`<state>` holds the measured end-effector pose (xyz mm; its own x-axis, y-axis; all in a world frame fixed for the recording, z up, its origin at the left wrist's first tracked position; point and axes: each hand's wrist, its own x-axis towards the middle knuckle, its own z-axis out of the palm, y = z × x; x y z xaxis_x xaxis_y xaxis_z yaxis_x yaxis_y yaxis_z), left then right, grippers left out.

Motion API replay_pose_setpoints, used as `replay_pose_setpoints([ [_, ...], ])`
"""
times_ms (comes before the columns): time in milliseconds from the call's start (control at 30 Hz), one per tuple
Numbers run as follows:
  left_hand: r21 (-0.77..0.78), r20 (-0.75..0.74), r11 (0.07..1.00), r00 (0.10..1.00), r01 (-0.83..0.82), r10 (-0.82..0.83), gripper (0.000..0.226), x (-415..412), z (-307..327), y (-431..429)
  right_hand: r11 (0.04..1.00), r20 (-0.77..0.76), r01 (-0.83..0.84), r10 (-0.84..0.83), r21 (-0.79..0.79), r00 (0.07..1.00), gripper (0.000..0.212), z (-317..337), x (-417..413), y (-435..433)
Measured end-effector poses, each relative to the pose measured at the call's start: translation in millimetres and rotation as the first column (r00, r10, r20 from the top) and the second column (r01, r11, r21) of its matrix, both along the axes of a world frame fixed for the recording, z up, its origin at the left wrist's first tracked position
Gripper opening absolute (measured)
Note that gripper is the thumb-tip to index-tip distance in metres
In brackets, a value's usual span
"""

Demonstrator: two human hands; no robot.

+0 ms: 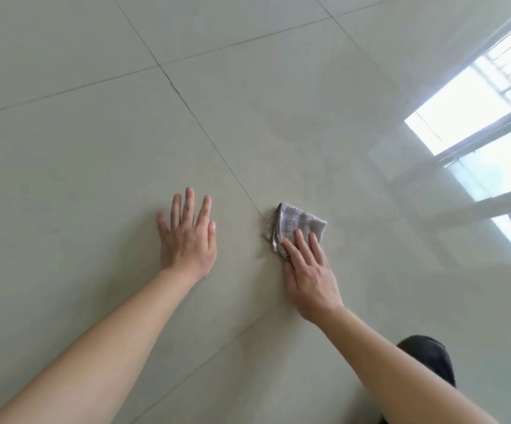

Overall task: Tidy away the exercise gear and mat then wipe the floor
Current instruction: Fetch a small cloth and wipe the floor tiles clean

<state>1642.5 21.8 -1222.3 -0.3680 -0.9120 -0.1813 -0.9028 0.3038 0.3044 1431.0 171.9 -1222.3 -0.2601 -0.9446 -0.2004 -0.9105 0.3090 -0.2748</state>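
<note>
Two bare hands were down on the pale tiled floor (73,160), and the only piece of cleaning kit in sight was a small cloth (297,223). It was greyish-lilac, thin and crumpled, folded into a rough triangle with a faint woven or checked texture on its upper face and a bunched, creased edge along its left side. It lay flat on the tile just right of a dark grout line (217,148) that ran diagonally up and away; its far corner almost touched that line.

The right hand (309,270) lay palm-down with its fingers straight and close together, the fingertips pressing on the near part of the cloth; it pinned the cloth against the floor rather than gripping it. The left hand (188,237) was spread wide and flat on the bare tile, fingers fanned, holding nothing, well to the left of the cloth and on the other side of the grout line.

How much of the cloth sat under the right fingers could not be told, since they covered its near edge. Both forearms ran out of the picture at the bottom. A dark rounded shape (431,359) showed behind the right forearm, partly covered by it; what it was stayed unclear. At the right, the glossy floor carried a bright window reflection (468,108), cut off by the edge, with blurred dark bars across it.
</note>
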Motion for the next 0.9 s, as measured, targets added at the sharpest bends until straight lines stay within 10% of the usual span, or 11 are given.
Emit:
replay_pose_setpoints([
  [267,0.155,0.139,0.985,0.985,0.079,-0.101,0.058,-36,6,29,0.906,-0.009,-0.424,0.424,0.0,0.906,0.044,-5,-45,15],
  [400,0.197,0.119,0.98,0.991,0.035,-0.06,0.057,-38,12,28,0.999,-0.065,-0.005,0.003,-0.042,0.998,0.044,-6,-121,-3],
  [567,0.108,0.076,0.993,0.996,-0.049,0.041,0.056,-41,14,20,0.884,0.108,0.467,-0.464,-0.003,0.879,0.05,-2,-88,-45],
  [767,0.074,-0.023,0.981,0.983,-0.179,0.181,0.054,-46,22,9,0.94,0.13,-0.316,0.332,-0.127,0.934,0.044,-4,-13,-23],
  [900,0.089,0.002,0.971,0.975,-0.221,0.221,0.054,-54,21,9,0.881,0.135,-0.44,0.464,-0.176,0.875,0.017,3,-94,-63],
])
